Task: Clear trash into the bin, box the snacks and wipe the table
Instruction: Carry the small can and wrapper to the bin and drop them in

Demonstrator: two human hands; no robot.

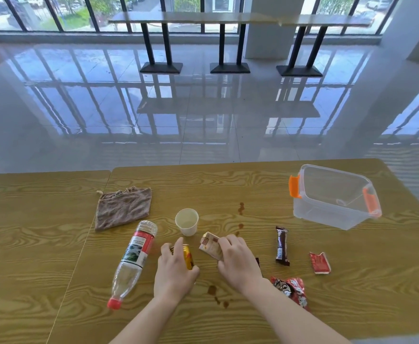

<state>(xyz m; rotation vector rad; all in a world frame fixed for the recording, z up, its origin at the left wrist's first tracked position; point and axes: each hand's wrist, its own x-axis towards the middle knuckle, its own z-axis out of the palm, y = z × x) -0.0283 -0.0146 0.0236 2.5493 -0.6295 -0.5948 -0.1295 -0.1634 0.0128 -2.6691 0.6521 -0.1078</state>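
On the wooden table my left hand wraps around a yellow can lying on its side. My right hand grips a small cream and brown carton. An empty plastic bottle with a red cap lies to the left. A white paper cup stands upright behind the hands. A brown cloth lies at the back left. To the right are a dark snack bar, a red sachet and a red snack packet. Brown spill spots mark the table.
A clear plastic box with orange latches stands open at the back right of the table. More brown spots sit near the middle. Beyond the table are a glossy tiled floor and a long counter by the windows. No bin is visible.
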